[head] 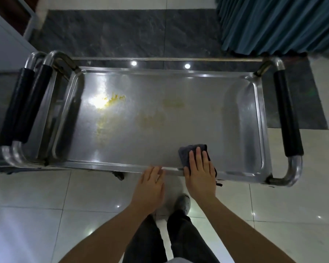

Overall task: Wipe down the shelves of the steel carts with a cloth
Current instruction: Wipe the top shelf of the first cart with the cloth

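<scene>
Both hands work: my right hand (198, 173) presses straight fingers (198, 154) on the grey cloth (186, 151); my left hand (150, 184) rests open-fingered on the steel cart's top shelf (179, 128) rim.

dim, soft wide-angle view, ceiling-light glare on the steel shelf (160, 141)

Dark grey cloth (193, 149) flat on yellow-stained steel cart shelf (160, 120), near edge.

Right hand (198, 173) flat; left hand (150, 185) relaxed.
</scene>
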The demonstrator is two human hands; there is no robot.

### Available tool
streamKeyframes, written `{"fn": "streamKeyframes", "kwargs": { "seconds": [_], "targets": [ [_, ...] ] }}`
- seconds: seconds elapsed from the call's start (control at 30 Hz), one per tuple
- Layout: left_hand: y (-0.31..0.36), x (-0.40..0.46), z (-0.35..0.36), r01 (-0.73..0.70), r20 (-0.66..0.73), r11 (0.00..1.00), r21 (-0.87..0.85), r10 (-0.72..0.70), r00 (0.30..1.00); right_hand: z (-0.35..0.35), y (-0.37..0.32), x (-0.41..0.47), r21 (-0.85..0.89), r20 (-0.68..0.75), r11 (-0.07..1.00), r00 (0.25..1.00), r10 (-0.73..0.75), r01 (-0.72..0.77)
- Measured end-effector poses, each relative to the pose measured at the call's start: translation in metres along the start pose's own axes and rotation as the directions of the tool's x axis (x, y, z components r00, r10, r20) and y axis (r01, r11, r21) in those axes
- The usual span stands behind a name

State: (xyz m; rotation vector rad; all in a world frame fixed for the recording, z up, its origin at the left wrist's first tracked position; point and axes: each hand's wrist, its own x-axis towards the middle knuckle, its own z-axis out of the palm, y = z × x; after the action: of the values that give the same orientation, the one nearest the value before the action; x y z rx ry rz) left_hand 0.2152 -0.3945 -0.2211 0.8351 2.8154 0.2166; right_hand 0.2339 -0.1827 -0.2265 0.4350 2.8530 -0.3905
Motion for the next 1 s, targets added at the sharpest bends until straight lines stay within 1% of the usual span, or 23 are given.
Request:
{"fn": "streamKeyframes", "kwargs": {
  "seconds": [0.07, 0.17, 0.23, 0.33, 0.4, 0.53, 0.63, 0.73, 0.87, 1.0],
  "targets": [
    [-0.009, -0.002, -0.001, -0.004, -0.012, 1.000, 0.003, 0.004, 1.000, 0.000, -0.014, 0.003, 0.013, -0.008, 1.000, 1.000, 0.021, -0.021],
    [-0.020, -0.005, 0.000, -0.034, -0.013, 0.999, 0.022, 0.034, 0.999, 0.007, -0.035, 0.008, -0.023, -0.006, 0.999, 0.999, -0.034, 0.034],
    [-0.025, -0.005, 0.004, -0.060, -0.010, 0.998, 0.015, 0.060, 0.998, 0.008, -0.039, 0.020, -0.020, 0.005, 0.999, 1.000, -0.029, 0.029],
    [-0.029, -0.007, 0.006, -0.084, -0.021, 0.996, -0.021, 0.084, 0.996, -0.001, -0.039, 0.054, -0.030, -0.002, 0.999, 0.999, 0.045, -0.045],
    [-0.030, -0.007, 0.006, -0.098, -0.021, 0.995, -0.032, 0.097, 0.995, -0.013, -0.041, 0.084, -0.009, -0.031, 0.995, 0.995, 0.098, -0.098],
    [-0.033, -0.009, 0.009, -0.100, -0.014, 0.993, -0.064, 0.100, 0.995, -0.033, -0.049, 0.144, 0.018, -0.020, 0.990, 0.990, 0.137, -0.136],
    [-0.036, -0.012, 0.006, -0.117, -0.023, 0.990, -0.073, 0.116, 0.993, -0.035, -0.067, 0.165, 0.020, -0.047, 0.986, 0.985, 0.163, -0.163],
    [-0.045, -0.016, 0.001, -0.139, -0.046, 0.988, -0.068, 0.136, 0.990, -0.033, -0.085, 0.166, 0.016, -0.027, 0.988, 0.988, 0.152, -0.151],
    [-0.065, -0.027, -0.003, -0.126, -0.020, 0.990, -0.065, 0.125, 0.992, -0.030, -0.088, 0.140, 0.011, 0.019, 0.991, 0.991, 0.131, -0.131],
    [-0.080, -0.033, -0.009, -0.116, -0.031, 0.991, -0.065, 0.114, 0.993, -0.005, -0.090, 0.071, -0.014, -0.044, 0.993, 0.992, 0.116, -0.117]
  ]
}}
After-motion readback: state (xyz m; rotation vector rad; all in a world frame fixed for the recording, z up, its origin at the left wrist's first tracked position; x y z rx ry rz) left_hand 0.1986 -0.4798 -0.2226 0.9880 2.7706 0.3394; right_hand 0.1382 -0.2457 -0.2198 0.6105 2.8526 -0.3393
